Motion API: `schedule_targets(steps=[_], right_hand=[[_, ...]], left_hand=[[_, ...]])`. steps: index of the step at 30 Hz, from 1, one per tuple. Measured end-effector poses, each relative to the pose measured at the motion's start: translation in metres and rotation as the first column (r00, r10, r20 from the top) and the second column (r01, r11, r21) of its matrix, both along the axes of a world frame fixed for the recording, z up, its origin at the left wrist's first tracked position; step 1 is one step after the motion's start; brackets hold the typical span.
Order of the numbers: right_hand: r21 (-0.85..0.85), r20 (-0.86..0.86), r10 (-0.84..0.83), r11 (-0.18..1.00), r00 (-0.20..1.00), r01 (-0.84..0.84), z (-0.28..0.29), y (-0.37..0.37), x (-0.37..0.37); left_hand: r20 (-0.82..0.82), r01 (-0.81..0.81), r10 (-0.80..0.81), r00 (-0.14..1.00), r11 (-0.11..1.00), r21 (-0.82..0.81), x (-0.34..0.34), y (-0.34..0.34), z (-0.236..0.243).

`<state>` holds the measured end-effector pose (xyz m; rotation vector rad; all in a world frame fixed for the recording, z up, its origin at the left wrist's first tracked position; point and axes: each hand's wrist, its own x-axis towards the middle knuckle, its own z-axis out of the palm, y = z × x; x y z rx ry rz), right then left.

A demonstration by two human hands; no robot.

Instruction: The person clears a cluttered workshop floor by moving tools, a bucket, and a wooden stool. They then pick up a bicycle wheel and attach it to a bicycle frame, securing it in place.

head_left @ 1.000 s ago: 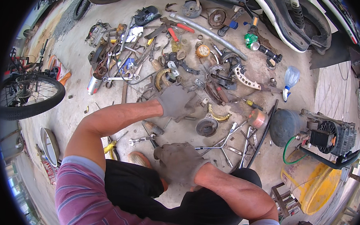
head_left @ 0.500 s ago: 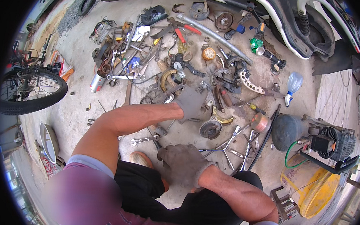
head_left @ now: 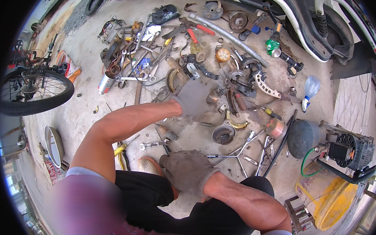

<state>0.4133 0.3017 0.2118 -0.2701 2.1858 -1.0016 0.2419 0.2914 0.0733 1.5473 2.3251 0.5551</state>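
My left hand (head_left: 195, 97), in a grey work glove, reaches into the scattered parts on the concrete floor. Its fingertips are by a small round metal part (head_left: 214, 96), and I cannot make out whether they grip it. Beside it lie a curved brake shoe (head_left: 171, 80) and a dark metal lever-like part (head_left: 192, 71). My right hand (head_left: 189, 170), gloved too, is curled closed in front of my knees. A dark thin rod (head_left: 166, 149) shows by its fingers; what they hold is hidden. Nearby are an open-ended wrench (head_left: 154, 144) and a three-armed socket wrench (head_left: 238, 155).
Yellow-handled pliers (head_left: 121, 153) lie under my left forearm. A round drum-like part (head_left: 224, 134) sits right of centre. An air compressor (head_left: 343, 147) and yellow bucket (head_left: 336, 202) stand at right. A bicycle wheel (head_left: 36, 93) is at left, a motorbike (head_left: 295, 21) behind.
My left hand has moved a little left and farther from me among the parts. The forearm's shift uncovers the yellow-handled pliers. My right hand stays closed in nearly the same place.
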Motion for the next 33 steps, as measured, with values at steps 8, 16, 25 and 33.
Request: schedule_targets(steps=[8, 16, 25, 33], right_hand=[[0.017, -0.030, 0.040, 0.999, 0.999, -0.039, -0.017, -0.005, -0.005], [-0.051, -0.063, 0.082, 0.995, 0.995, -0.085, -0.051, -0.026, 0.003], [-0.099, -0.068, 0.218, 0.969, 0.973, -0.225, -0.059, -0.052, 0.003], [-0.195, -0.052, 0.352, 0.914, 0.935, -0.355, -0.046, -0.091, -0.002]], left_hand=[[0.195, -0.183, 0.172, 0.966, 0.982, 0.043, -0.027, -0.008, 0.053], [-0.066, -0.201, 0.211, 0.975, 0.971, 0.133, -0.040, -0.064, 0.135], [-0.105, -0.496, 0.489, 0.866, 0.867, -0.053, -0.018, -0.210, 0.146], [-0.197, -0.729, 0.703, 0.683, 0.671, -0.133, 0.019, -0.347, 0.113]])
